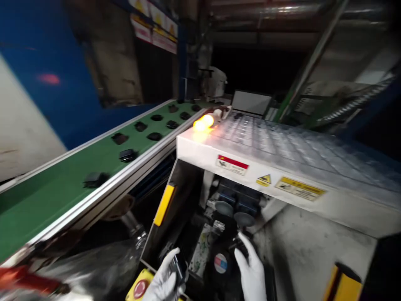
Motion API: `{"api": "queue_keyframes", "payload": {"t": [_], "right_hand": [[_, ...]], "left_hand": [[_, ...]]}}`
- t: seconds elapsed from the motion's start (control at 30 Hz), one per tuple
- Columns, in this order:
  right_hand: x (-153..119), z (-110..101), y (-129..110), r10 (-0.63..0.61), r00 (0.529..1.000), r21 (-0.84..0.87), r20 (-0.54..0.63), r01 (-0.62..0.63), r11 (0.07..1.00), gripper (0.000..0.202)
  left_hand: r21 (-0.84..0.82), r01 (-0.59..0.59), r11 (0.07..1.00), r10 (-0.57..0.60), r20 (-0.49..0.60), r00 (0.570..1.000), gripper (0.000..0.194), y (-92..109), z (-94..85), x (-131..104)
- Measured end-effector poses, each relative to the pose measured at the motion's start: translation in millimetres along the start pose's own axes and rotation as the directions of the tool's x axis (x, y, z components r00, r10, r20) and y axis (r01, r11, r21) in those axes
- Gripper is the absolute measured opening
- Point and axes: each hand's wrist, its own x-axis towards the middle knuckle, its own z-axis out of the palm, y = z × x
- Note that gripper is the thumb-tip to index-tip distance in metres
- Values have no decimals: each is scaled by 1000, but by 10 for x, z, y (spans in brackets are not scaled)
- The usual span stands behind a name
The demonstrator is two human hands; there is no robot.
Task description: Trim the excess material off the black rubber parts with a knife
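A: Quick pass, left to right. What's far left?

B: Green conveyor belt point(62, 184), running up and away, with small black parts point(127, 155) spaced along it. White rail on its near edge. Blue wall behind it.

A: Lower left?

B: Blurry. Clear plastic sheeting point(94, 267), something red at the corner, can't tell what. Then a red emergency button on a yellow base point(140, 287), bottom edge.

A: Left hand?

B: Left hand point(164, 280), white glove, just right of that button. Grip is clenched round a small dark part point(176, 264), fingers curled on it. Part's shape is too blurred to name.

A: Where does the part sit?

B: Low in frame, at the mouth of the open machine bay, beside the yellow-striped door edge point(164, 205).

A: Right hand?

B: Right hand point(252, 274), white glove too, reaching up into the bay. Fingertips point(242, 240) touch a dark fixture point(233, 234) under two round dark pads point(234, 213). Whether it's grasping or only touching, can't tell.

A: Between the hands?

B: Round red-and-blue label point(221, 263) on a dark body.

A: Above?

B: White machine housing point(282, 179) with red and yellow warning stickers point(299, 188), clear gridded cover on top, glowing orange lamp point(203, 122) at its left corner.

A: Far right?

B: Yellow-and-black post point(343, 284), bottom right.
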Motion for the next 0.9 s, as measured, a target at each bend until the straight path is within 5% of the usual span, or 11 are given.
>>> {"api": "queue_keyframes", "payload": {"t": [0.07, 0.13, 0.23, 0.37, 0.73, 0.9], "right_hand": [[379, -273, -38, -81, 996, -90, -44, 77, 993, 48], [625, -415, -19, -147, 989, -161, 28, 149, 976, 42], [748, -439, 66, -204, 968, -237, 146, 234, 943, 40], [711, -409, 196, -266, 952, -293, 152, 301, 908, 41], [704, -436, 560, -457, 878, -405, 142, 473, 783, 36], [692, -446, 312, -476, 871, -480, 123, 472, 739, 28]], "left_hand": [[358, -116, 927, 91, 87, 992, 44, 58, 265, 399], [596, -275, 755, 160, 240, 958, 38, 107, 533, 799], [668, -387, 635, 134, 398, 908, 32, 75, 837, 1333], [690, -436, 578, 51, 503, 863, 27, -121, 950, 1766], [664, -525, 533, 48, 595, 802, 23, -243, 794, 1874], [629, -542, 557, 85, 606, 791, 20, -316, 708, 1859]]}}
